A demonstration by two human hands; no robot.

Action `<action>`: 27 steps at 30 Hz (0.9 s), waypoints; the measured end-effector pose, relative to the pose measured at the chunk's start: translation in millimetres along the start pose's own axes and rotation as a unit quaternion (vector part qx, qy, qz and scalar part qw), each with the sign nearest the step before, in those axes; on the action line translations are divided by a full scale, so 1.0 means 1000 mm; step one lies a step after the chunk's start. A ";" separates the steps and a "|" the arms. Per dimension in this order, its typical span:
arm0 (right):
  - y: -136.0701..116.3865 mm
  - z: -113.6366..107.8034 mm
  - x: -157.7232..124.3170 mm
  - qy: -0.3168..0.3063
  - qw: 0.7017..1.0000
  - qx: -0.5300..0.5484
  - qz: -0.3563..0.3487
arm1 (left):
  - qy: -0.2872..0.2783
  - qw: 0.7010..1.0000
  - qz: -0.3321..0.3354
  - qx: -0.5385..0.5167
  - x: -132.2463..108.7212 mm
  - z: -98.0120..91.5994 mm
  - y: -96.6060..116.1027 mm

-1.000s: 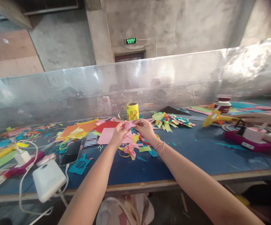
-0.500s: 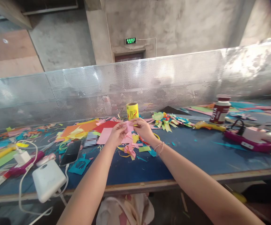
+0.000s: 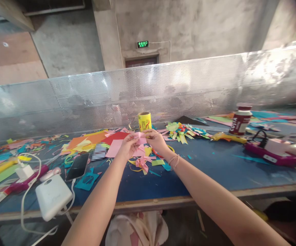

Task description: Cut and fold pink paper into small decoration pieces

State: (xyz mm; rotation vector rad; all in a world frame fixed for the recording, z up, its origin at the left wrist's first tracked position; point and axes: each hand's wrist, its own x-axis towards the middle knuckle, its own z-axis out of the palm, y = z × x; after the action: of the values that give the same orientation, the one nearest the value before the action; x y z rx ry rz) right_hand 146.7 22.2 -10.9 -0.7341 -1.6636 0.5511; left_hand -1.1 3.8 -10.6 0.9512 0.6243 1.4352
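In the head view, a small piece of light pink paper (image 3: 142,139) is held over the middle of the blue-topped table (image 3: 148,189), in front of an upright yellow printed hollow cylinder (image 3: 144,122). Its near edge is pinched between the thumb and fingers of the left hand (image 3: 127,147), and its other side is gripped by the fingertips of the right hand (image 3: 156,141). Whether it has been creased cannot be told at this size.

Cut and gathered paper is already present: a crumpled cluster of pink paper strips (image 3: 142,164) lies just below the hands, and a many-coloured heap of paper strips (image 3: 182,131) lies to the right. The held piece has not been set down, so its handling is judged unfinished.

Compared with the frame a second ago, the yellow gun-shaped tool (image 3: 228,138), then lifted by another person's hand, now lies on the table, and the dark red bottle (image 3: 240,121) is left unobstructed.
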 end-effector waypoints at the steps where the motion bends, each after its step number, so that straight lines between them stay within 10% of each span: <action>1: 0.000 0.000 0.000 0.001 1.000 0.000 0.004 | -0.004 1.000 0.001 0.003 0.000 0.000 0.000; 27: 0.013 0.003 0.002 -0.034 0.994 0.085 0.056 | 0.009 0.999 -0.010 -0.041 -0.002 0.004 0.001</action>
State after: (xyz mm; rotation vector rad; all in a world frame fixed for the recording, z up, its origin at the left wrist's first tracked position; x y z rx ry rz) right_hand 145.9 32.7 -18.7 -0.6934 -1.6215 0.7959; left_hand 1.9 1.3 -8.2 0.8667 0.5811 1.4421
